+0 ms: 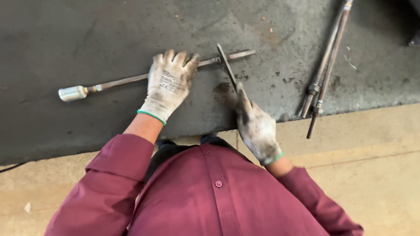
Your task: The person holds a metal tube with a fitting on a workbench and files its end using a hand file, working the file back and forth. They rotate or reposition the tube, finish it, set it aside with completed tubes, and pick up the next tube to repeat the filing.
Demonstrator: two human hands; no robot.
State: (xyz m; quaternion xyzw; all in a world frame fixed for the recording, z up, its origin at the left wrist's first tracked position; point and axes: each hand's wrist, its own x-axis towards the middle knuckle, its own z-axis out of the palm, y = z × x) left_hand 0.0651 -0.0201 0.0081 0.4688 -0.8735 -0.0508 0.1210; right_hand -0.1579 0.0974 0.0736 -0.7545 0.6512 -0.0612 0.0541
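A long thin metal rod (pixel 122 81) with a silver cylindrical end (pixel 72 93) lies across a dark steel plate (pixel 87 39). My left hand (pixel 169 83), in a dirty white glove with a green cuff, presses down on the rod's middle. My right hand (pixel 256 126), gloved the same way, grips the near end of a flat metal wrench (pixel 226 65) that sits across the rod near its right end. The rod's right tip (pixel 243 54) sticks out past the wrench.
Two more long rods (pixel 326 70) with nuts lie side by side at the right, their ends overhanging the plate's edge. The plate rests on a tan concrete floor (pixel 372 175). My maroon shirt fills the bottom of the view.
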